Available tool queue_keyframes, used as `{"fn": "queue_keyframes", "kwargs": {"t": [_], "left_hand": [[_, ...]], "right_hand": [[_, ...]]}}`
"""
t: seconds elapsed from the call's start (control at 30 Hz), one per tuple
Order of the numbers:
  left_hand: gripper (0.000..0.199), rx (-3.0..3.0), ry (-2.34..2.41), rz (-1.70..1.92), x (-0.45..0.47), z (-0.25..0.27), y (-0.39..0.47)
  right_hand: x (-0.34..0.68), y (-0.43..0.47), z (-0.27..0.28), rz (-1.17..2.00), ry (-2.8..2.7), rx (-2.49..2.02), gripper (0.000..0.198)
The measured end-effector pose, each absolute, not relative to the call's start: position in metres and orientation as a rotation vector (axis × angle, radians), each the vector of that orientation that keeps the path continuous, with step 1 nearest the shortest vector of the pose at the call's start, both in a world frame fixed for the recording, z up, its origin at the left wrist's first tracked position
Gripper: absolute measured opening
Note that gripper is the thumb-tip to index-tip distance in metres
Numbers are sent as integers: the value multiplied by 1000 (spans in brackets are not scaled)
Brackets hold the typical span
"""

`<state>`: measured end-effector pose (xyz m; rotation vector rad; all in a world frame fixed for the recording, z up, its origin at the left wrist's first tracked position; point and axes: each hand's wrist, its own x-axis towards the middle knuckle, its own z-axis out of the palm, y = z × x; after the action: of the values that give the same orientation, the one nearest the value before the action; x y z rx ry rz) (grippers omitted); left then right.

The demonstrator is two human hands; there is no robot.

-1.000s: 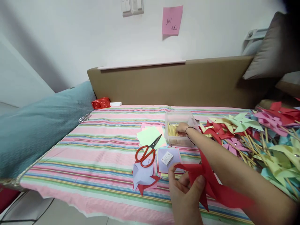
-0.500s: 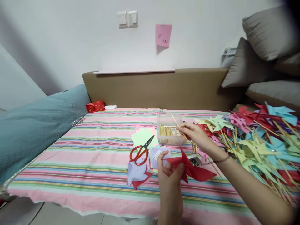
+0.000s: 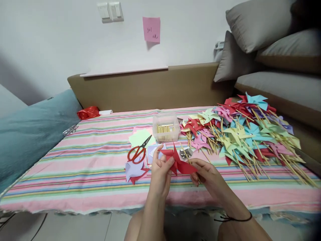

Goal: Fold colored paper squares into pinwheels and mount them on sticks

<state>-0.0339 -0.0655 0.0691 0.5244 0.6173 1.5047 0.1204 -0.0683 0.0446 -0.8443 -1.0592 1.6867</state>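
Pinched in my left hand (image 3: 161,169) is a red paper pinwheel (image 3: 184,165) with its blades folded. My right hand (image 3: 204,170) grips a thin wooden stick (image 3: 185,153), which slants up beside the pinwheel's right blade. Whether the stick touches the paper I cannot tell. Just beyond the hands lies a small open box of metal pins (image 3: 186,153). A clear plastic box (image 3: 166,126) of short wooden sticks stands behind it. Red-handled scissors (image 3: 137,153) rest on green paper sheets (image 3: 139,138), left of my left hand.
Finished pinwheels (image 3: 238,135) on sticks are heaped at the right. Purple and red cut paper (image 3: 134,170) lies at the left of the hands. A red plastic bag (image 3: 88,112) sits at the back left on the striped cloth (image 3: 82,160). Grey cushions (image 3: 260,23) are stacked at the back right.
My right hand has come back from the clear box with a stick, down to the right side of the red pinwheel. The view has shifted to the right.
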Motion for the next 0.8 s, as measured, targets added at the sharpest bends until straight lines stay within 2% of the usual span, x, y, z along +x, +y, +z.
{"fn": "queue_keyframes", "kwargs": {"t": [0.33,0.8], "left_hand": [[68,463,533,1461,-17,58,-74],[71,569,576,1490,-15,56,-67]], "right_hand": [[124,-74,51,1819,-1014,-665,20],[122,-76,45,1758,-1137,-684,34]]}}
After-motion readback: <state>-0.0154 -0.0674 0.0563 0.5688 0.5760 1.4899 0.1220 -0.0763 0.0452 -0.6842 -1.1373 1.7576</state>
